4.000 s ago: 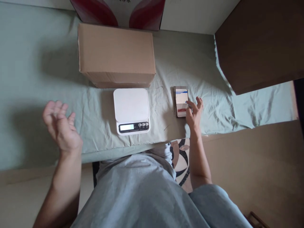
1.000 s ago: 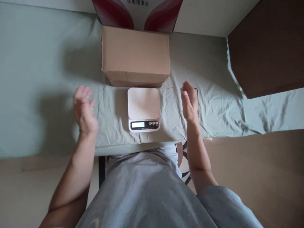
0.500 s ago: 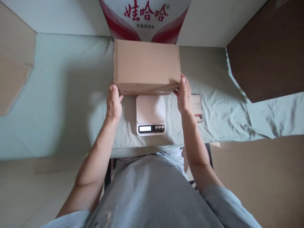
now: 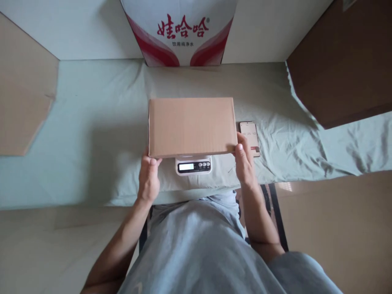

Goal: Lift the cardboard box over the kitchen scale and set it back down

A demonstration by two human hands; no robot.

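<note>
A closed brown cardboard box (image 4: 192,127) is held between my two hands, over a white digital kitchen scale (image 4: 194,166). My left hand (image 4: 149,177) grips its near left corner, and my right hand (image 4: 244,161) grips the near right corner, with fingers partly hidden at the side and underneath. The box covers most of the weighing plate; only the front panel with its lit display and buttons shows. Whether the box touches the plate, I cannot tell.
Right of the box, a phone (image 4: 249,136) showing a timer lies on the green cloth (image 4: 107,94). A white and red printed carton (image 4: 183,45) stands at the back. Brown cardboard panels rise at the left (image 4: 26,90) and right (image 4: 343,65).
Both hands have brought the cardboard box nearer to me, from behind the scale to over it. The weighing plate, visible before, is now mostly covered. The view has shifted slightly.
</note>
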